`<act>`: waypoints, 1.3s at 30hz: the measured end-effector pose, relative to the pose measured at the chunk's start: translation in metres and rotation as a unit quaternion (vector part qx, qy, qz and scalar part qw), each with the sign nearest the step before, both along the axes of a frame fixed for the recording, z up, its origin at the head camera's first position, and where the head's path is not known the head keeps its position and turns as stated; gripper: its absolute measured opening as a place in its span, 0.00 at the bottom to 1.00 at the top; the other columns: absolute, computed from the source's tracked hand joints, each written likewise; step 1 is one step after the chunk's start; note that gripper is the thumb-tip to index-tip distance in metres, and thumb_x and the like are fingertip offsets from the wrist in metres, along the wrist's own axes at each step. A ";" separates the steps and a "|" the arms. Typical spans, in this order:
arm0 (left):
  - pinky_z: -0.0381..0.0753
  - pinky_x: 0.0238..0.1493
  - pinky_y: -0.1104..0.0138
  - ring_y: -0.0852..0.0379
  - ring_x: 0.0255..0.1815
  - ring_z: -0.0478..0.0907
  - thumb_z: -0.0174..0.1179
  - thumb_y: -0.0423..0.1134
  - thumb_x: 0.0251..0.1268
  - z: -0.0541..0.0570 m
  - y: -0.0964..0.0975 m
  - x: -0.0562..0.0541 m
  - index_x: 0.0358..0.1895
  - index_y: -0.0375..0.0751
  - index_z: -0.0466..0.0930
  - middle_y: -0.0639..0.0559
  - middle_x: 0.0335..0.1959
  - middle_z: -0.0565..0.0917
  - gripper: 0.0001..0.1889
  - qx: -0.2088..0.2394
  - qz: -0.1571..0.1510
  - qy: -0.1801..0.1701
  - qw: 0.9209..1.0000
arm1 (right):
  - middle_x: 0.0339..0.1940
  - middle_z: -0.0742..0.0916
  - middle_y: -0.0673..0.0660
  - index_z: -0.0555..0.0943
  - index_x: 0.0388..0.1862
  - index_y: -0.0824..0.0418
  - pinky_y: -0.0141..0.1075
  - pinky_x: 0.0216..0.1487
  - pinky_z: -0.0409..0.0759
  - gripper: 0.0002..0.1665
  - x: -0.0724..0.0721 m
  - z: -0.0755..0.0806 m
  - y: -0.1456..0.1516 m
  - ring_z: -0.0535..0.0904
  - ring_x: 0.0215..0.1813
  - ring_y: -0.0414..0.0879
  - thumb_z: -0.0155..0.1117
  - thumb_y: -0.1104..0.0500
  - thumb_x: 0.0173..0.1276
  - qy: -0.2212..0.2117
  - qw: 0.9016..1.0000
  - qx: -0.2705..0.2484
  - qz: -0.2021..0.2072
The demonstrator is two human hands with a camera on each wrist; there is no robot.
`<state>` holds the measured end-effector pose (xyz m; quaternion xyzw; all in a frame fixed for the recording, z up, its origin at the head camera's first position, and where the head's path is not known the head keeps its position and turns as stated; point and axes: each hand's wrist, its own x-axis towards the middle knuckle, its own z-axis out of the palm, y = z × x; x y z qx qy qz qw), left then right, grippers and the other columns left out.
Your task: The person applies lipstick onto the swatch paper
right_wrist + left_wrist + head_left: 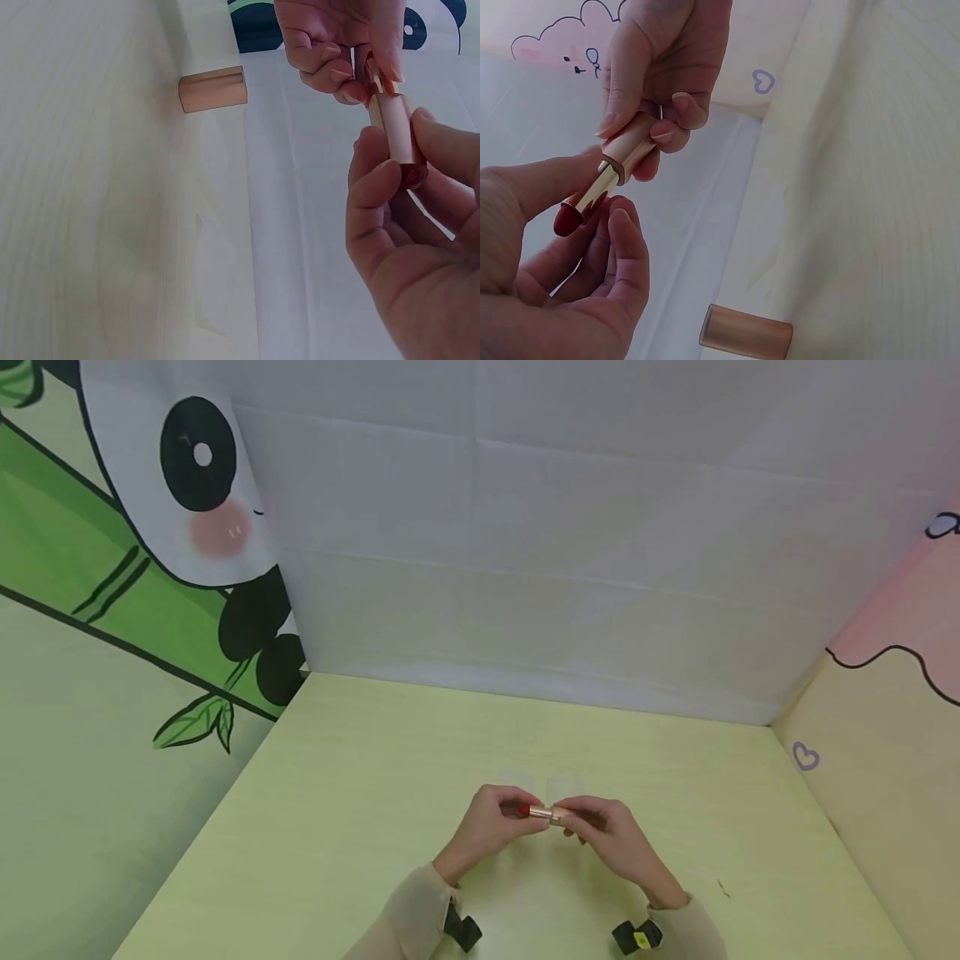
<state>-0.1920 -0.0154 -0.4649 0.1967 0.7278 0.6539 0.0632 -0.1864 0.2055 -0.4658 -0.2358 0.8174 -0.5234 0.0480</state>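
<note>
A lipstick (541, 813) with a pinkish-gold case is held between both hands above the table. Its red bullet (568, 220) sticks out at the left end, past the shiny gold inner tube (598, 187). My left hand (491, 821) pinches the lipstick around that inner tube. The thumb and fingers of my right hand (617, 837) grip the wider base (399, 129). On the table stands or lies the separate pinkish-gold cap (747, 332), apart from both hands; the right wrist view shows the cap (213, 90) too. In the head view the cap cannot be made out.
A pale yellow table (360, 760) spreads under the hands, with a white sheet (555, 527) behind it. Printed panels stand on the left (75, 735) and right (885, 760). Two faint pale squares mark the surface beyond the hands. A small dark mark (723, 888) lies to the right.
</note>
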 end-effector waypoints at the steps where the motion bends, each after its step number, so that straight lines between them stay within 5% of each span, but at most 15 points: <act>1: 0.80 0.32 0.69 0.59 0.29 0.82 0.71 0.32 0.53 -0.001 0.000 -0.002 0.37 0.34 0.85 0.53 0.30 0.84 0.09 -0.005 -0.003 0.001 1.000 | 0.34 0.86 0.50 0.83 0.49 0.56 0.43 0.30 0.80 0.13 0.000 0.001 0.001 0.80 0.31 0.53 0.60 0.53 0.71 -0.002 1.000 0.004 -0.003; 4: 0.81 0.31 0.66 0.57 0.30 0.82 0.72 0.34 0.52 -0.001 0.000 -0.007 0.38 0.36 0.85 0.51 0.32 0.84 0.11 -0.035 -0.007 -0.004 0.999 | 0.32 0.85 0.50 0.83 0.48 0.57 0.43 0.29 0.80 0.13 -0.002 0.002 0.004 0.79 0.29 0.50 0.60 0.53 0.70 0.004 1.000 0.012 -0.010; 8: 0.80 0.30 0.66 0.59 0.30 0.81 0.75 0.38 0.48 -0.015 0.001 -0.023 0.38 0.38 0.85 0.49 0.32 0.85 0.14 -0.095 -0.001 -0.005 0.995 | 0.30 0.85 0.54 0.83 0.48 0.59 0.41 0.28 0.79 0.14 -0.008 0.000 0.009 0.78 0.28 0.53 0.60 0.53 0.70 0.014 0.999 0.019 -0.027; 14: 0.79 0.35 0.68 0.61 0.30 0.79 0.77 0.37 0.44 -0.019 0.003 -0.035 0.40 0.31 0.83 0.44 0.34 0.84 0.20 -0.161 0.002 -0.017 0.987 | 0.30 0.85 0.57 0.84 0.47 0.55 0.42 0.31 0.79 0.14 -0.014 -0.004 0.017 0.79 0.32 0.61 0.63 0.50 0.68 -0.009 0.995 0.036 -0.091; 18: 0.77 0.38 0.68 0.56 0.34 0.79 0.77 0.37 0.43 -0.018 0.009 -0.040 0.43 0.31 0.83 0.44 0.36 0.83 0.22 -0.204 0.005 0.009 0.979 | 0.30 0.86 0.57 0.85 0.45 0.55 0.40 0.30 0.79 0.14 -0.018 -0.007 0.025 0.79 0.33 0.61 0.65 0.50 0.66 -0.011 0.990 0.038 -0.136; 21: 0.76 0.41 0.67 0.52 0.39 0.77 0.76 0.39 0.46 -0.016 0.013 -0.045 0.47 0.32 0.82 0.45 0.39 0.82 0.23 -0.272 0.006 0.055 0.961 | 0.31 0.85 0.59 0.85 0.45 0.57 0.36 0.30 0.78 0.16 -0.023 -0.011 0.029 0.79 0.34 0.60 0.66 0.48 0.65 -0.016 0.987 0.037 -0.154; 27: 0.73 0.49 0.65 0.52 0.47 0.73 0.74 0.44 0.50 -0.008 0.021 -0.054 0.53 0.35 0.80 0.47 0.45 0.79 0.27 -0.400 -0.010 0.122 0.908 | 0.32 0.86 0.60 0.85 0.46 0.60 0.35 0.30 0.77 0.19 -0.029 -0.014 0.034 0.79 0.34 0.59 0.65 0.48 0.65 -0.025 0.985 0.039 -0.166; 32: 0.72 0.52 0.66 0.54 0.50 0.73 0.74 0.47 0.49 -0.008 0.030 -0.065 0.54 0.40 0.79 0.50 0.49 0.78 0.28 -0.444 -0.027 0.151 0.883 | 0.32 0.86 0.60 0.85 0.46 0.61 0.34 0.29 0.77 0.17 -0.031 -0.014 0.036 0.80 0.34 0.58 0.65 0.50 0.66 -0.025 0.983 0.051 -0.174; 39: 0.74 0.48 0.64 0.53 0.49 0.73 0.76 0.51 0.44 -0.016 0.042 -0.076 0.56 0.44 0.80 0.52 0.50 0.77 0.32 -0.483 -0.043 0.170 0.858 | 0.32 0.86 0.60 0.84 0.47 0.63 0.34 0.28 0.76 0.16 -0.033 -0.016 0.037 0.80 0.33 0.57 0.65 0.54 0.67 -0.025 0.982 0.067 -0.175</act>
